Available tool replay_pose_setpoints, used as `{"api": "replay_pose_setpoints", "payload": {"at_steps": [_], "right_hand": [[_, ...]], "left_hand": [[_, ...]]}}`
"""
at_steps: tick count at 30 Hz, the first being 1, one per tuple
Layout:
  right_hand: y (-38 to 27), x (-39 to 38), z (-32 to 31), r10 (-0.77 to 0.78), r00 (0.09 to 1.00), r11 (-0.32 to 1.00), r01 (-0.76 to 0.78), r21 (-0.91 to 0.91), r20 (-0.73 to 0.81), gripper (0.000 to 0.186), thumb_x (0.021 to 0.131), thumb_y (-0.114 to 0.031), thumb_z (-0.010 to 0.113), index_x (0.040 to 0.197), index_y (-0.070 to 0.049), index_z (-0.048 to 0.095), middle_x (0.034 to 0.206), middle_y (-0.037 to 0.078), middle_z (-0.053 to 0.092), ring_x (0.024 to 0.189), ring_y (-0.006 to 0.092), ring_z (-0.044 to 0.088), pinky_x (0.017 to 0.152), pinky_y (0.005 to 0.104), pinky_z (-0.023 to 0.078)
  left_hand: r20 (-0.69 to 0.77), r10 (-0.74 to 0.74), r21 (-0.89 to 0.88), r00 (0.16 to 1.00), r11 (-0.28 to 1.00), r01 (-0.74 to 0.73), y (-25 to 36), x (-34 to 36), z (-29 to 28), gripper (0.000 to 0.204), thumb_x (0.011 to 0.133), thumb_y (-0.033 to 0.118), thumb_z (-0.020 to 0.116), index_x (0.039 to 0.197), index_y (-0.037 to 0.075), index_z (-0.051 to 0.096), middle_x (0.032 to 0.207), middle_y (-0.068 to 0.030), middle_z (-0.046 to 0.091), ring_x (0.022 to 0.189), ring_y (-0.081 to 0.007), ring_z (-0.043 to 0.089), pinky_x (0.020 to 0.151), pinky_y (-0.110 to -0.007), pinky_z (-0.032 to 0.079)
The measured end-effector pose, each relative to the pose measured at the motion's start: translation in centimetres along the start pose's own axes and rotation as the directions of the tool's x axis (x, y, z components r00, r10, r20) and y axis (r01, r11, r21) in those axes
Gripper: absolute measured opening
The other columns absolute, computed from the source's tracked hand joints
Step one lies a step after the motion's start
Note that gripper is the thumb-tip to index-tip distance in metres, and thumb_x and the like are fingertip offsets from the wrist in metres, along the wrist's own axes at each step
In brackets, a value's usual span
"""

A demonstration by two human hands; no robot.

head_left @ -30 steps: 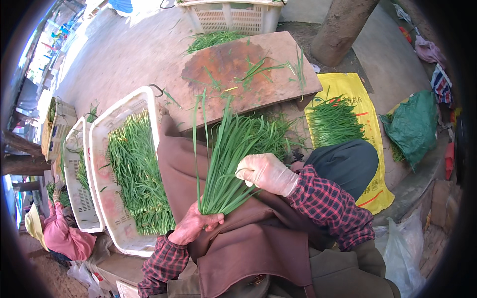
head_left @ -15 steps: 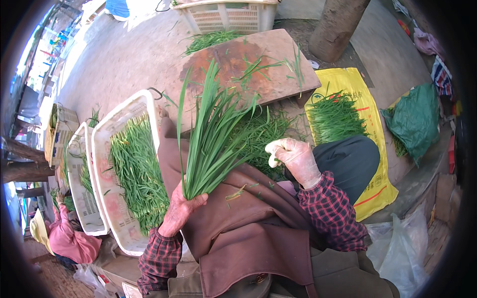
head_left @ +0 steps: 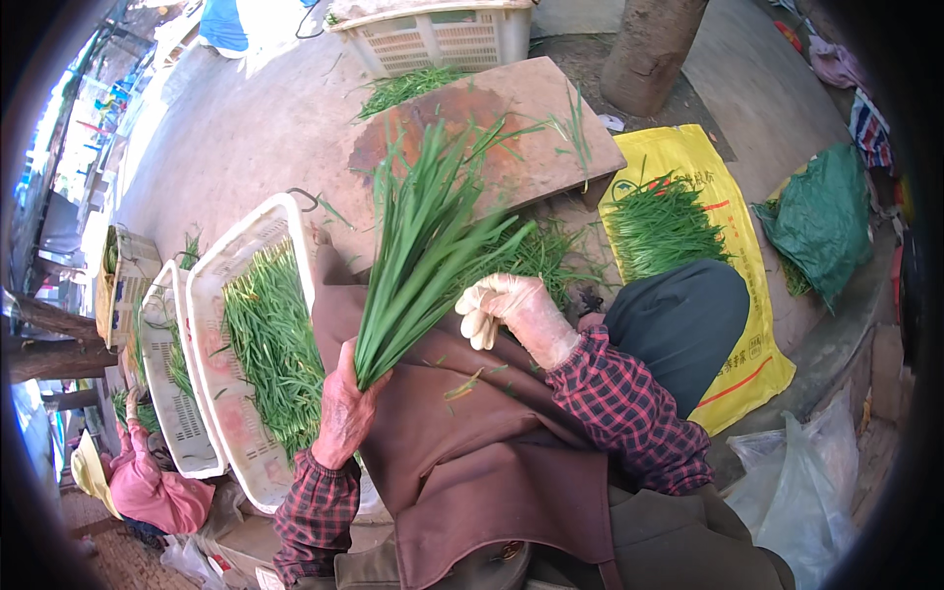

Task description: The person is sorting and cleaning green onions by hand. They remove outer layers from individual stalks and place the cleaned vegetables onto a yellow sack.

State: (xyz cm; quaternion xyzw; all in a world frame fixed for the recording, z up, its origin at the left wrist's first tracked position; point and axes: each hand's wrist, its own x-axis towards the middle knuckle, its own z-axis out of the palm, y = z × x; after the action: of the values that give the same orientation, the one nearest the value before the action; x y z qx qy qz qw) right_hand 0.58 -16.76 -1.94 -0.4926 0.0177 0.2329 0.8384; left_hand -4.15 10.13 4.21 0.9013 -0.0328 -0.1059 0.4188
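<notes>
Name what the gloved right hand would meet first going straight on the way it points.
The right hand would probably meet the bunch of chive-like greens held in the left hand, though depth is unclear.

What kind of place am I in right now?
Likely an outdoor spot where leafy vegetables are handled: a white crate holding long green leaves, more greens on a yellow sack, and a tree trunk nearby.

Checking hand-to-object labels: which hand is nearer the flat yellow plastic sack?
Right. The gloved right hand is left of the flat yellow plastic sack, not touching it; the left hand is farther left, gripping a bunch of long green leaves.
</notes>
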Motion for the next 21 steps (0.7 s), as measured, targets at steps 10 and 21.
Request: {"api": "replay_pose_setpoints", "payload": {"at_steps": [10,21], "right_hand": [[-3.4,-3.1,-6.7,-0.222,0.818,0.972,0.142,-0.187,-0.531,0.011,0.093,-0.003,0.057,0.101,0.001,0.064,0.075,0.007,0.064,0.051,0.0137,0.057,0.043,0.0252,0.044],[3.3,-4.5,1.5,-0.401,0.787,-0.255,0.396,-0.882,0.469,0.013,0.087,-0.015,0.068,0.100,-0.013,0.068,0.082,0.002,0.064,0.074,0.0209,0.062,0.066,0.0361,0.050]], "left_hand": [[0.019,0.475,0.873,0.880,0.421,-0.246,-4.1,0.2,-0.5,0.062,0.079,-0.002,0.057,0.141,0.004,0.051,0.077,-0.0077,0.042,0.065,-0.0217,0.051,0.054,-0.034,0.045],[0.005,0.573,0.908,0.820,0.340,-0.243,-5.4,0.0,-0.8,0.067,0.081,0.001,0.056,0.145,0.021,0.050,0.089,-0.0123,0.053,0.070,-0.0243,0.054,0.058,-0.034,0.047]]}}
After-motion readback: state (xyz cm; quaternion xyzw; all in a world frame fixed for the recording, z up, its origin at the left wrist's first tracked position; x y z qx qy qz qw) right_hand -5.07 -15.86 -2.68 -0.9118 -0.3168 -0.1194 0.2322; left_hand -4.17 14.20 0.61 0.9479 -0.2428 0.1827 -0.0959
